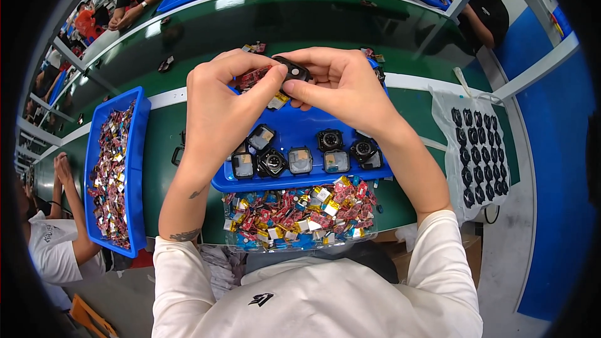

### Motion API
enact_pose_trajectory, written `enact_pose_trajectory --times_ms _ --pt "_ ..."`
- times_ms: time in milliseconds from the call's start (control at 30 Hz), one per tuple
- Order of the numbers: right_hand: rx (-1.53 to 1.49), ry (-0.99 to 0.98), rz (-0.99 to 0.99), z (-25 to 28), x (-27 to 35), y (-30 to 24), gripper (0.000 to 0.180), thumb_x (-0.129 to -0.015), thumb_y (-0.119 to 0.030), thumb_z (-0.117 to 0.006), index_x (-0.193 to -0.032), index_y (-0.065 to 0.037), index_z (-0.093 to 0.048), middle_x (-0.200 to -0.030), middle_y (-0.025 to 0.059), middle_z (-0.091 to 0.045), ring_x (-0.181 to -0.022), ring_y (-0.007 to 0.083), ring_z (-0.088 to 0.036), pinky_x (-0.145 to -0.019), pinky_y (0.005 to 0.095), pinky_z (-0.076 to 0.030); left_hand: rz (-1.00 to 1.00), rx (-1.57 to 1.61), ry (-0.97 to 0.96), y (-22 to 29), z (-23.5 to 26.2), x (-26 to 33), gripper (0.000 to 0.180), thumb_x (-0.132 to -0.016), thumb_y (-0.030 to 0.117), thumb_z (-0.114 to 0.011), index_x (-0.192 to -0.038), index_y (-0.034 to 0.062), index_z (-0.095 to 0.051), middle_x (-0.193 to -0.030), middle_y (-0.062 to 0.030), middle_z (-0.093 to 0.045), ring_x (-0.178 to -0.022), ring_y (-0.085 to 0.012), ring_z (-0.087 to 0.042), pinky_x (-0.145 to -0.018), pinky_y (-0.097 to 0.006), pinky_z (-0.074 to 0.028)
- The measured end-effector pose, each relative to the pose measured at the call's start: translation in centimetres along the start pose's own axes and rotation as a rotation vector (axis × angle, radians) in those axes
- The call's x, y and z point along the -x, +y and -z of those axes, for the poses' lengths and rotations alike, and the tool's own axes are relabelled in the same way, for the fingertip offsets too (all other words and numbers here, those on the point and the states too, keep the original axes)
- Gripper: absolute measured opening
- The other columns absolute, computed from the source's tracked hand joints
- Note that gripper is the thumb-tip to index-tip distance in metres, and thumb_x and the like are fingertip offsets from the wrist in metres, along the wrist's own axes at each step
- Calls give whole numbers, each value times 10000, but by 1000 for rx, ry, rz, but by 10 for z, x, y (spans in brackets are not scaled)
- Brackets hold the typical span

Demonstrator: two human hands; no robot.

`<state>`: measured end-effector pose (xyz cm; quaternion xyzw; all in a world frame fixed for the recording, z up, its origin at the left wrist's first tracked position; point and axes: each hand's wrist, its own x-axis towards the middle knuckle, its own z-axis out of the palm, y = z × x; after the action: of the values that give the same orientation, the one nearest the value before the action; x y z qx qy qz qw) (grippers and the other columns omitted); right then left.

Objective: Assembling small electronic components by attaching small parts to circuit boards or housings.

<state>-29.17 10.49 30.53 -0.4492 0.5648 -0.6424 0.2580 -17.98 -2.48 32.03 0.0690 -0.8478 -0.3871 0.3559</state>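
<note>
My left hand [226,97] and my right hand [347,84] meet above a blue tray [313,117]. Between their fingertips is a small black watch case [295,70], pinched from both sides. Beneath the left fingers show a red circuit board [253,79] and a silver battery with yellow tape [277,101]; I cannot tell whether they hang from the case or lie behind it. Nearer me in the tray sit several watch cases, among them a black one with a round back [328,139] and a square one with a pale inside [300,160].
A clear tray heaped with red boards and batteries [300,216] lies at the near table edge. A long blue bin [143,119] of similar parts stands left. At right, rows of black watch parts [479,156] lie on white plastic. Co-workers sit across and left; a conveyor [250,25] runs behind.
</note>
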Motion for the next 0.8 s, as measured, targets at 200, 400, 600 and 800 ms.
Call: enact_pose_trajectory --times_ms 200,400,600,800 --pt "83 -33 -17 1 2 -2 330 -864 -71 -595 -1170 47 -559 -934 102 -658 -780 102 -628 -677 226 -527 8 -7 8 -1 -1 1 128 -739 104 -673 -770 -20 -678 -663 -102 -625 -600 -147 -585 -557 -252 -441" --pt "191 12 28 -1 4 -1 287 -896 -95 -550 -1158 16 -583 -917 91 -663 -754 99 -627 -670 231 -531 -38 -50 55 -1 -6 4 114 -736 86 -679 -776 -21 -677 -647 -101 -621 -611 -146 -584 -547 -250 -443" --pt "306 155 170 8 -1 6 233 -862 -74 -572 -1064 16 -643 -865 85 -670 -748 94 -618 -631 221 -515 66 170 66 2 -8 4 110 -742 79 -691 -799 -14 -684 -681 -88 -635 -608 -119 -574 -548 -226 -445" --pt "30 216 104 4 -3 0 205 -824 -57 -590 -996 31 -656 -764 57 -666 -647 49 -580 -551 175 -453 -17 -31 28 1 3 0 116 -774 86 -680 -803 -26 -681 -731 -55 -654 -651 -67 -581 -591 -186 -440"
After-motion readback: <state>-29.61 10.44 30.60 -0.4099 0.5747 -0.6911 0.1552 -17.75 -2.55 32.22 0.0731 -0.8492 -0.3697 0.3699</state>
